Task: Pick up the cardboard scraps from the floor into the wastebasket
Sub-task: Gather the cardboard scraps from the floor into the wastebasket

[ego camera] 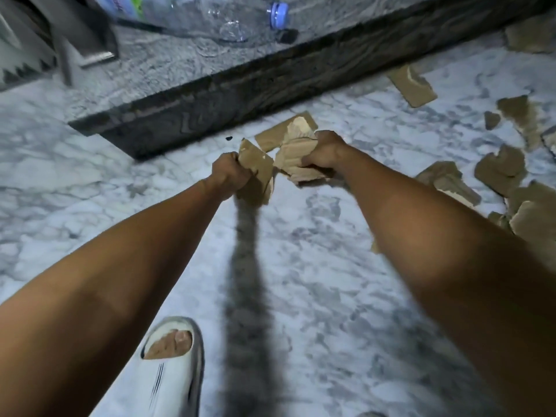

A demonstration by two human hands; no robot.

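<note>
Both my arms reach forward over the white marble floor (301, 266). My left hand (230, 173) grips a flat brown cardboard scrap (258, 170) by its left edge. My right hand (326, 150) clutches a crumpled bundle of torn cardboard scraps (296, 152). The two handfuls almost touch. One flat brown scrap (272, 135) lies on the floor just behind them. Several more scraps lie scattered to the right, such as a piece (413, 88) near the step and a pile (499, 173) at the right edge. No wastebasket is in view.
A dark stone step (240, 88) runs diagonally across the floor ahead. Above it lies a clear plastic bottle (210, 16) with a blue cap. My foot in a white slide sandal (168, 368) stands at the bottom left. A long shadow falls between my arms.
</note>
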